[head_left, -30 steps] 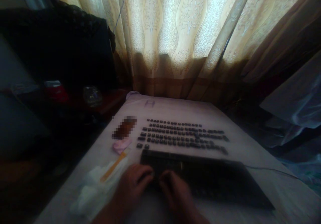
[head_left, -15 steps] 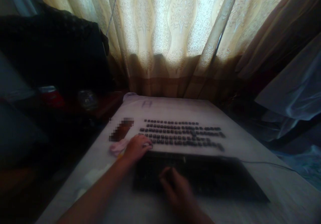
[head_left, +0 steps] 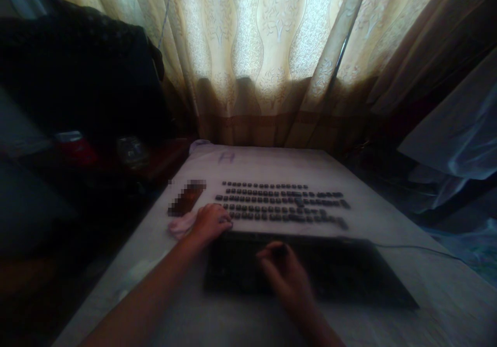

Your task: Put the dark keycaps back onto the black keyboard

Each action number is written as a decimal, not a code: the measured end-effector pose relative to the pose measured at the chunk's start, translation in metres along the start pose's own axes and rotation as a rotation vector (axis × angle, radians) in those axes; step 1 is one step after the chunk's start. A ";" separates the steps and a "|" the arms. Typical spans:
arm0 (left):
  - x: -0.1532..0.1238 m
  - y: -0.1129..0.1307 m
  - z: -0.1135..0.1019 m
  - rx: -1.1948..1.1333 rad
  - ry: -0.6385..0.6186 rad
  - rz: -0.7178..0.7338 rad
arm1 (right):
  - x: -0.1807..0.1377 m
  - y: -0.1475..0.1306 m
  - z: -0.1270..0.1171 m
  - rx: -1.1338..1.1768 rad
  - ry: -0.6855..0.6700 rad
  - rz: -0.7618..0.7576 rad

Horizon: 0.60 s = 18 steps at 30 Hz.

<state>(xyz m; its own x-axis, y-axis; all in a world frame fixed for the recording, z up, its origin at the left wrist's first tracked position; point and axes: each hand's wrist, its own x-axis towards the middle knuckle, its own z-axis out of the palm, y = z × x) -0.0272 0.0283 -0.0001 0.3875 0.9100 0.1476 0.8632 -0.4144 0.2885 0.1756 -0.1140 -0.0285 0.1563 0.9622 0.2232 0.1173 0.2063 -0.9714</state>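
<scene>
Keycaps [head_left: 253,200] lie in rows on the sheet [head_left: 264,160], just beyond the keyboard [head_left: 349,272]; handling them looks like the step in hand, with left hand [head_left: 212,221] at their near-left end and right hand [head_left: 285,269] curled over the keyboard, can't tell if either's fingers grip anything. Next move likely calls for a light touch, rows being tight. Pink rag [head_left: 180,226] crowds the left hand, cord [head_left: 419,248] runs off right.

Left hand [head_left: 210,220] moved from the keyboard [head_left: 349,274] to the loose keycaps [head_left: 264,216], right hand [head_left: 289,272] shifted rightward, the two farther apart
</scene>
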 end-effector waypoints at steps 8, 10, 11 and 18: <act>0.004 0.006 -0.010 0.055 -0.063 -0.032 | 0.013 -0.006 -0.013 0.059 0.117 0.039; 0.005 0.007 -0.011 0.063 -0.075 -0.035 | 0.015 -0.007 -0.015 0.049 0.125 0.065; 0.005 0.007 -0.011 0.065 -0.079 -0.036 | 0.015 -0.007 -0.016 0.052 0.131 0.079; 0.005 0.005 -0.012 0.061 -0.093 -0.045 | 0.016 -0.001 -0.016 0.155 0.158 0.107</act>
<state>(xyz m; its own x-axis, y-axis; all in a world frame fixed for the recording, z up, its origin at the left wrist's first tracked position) -0.0250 0.0309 0.0133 0.3735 0.9265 0.0464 0.8975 -0.3736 0.2344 0.1940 -0.1021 -0.0231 0.3123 0.9428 0.1163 -0.0584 0.1412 -0.9883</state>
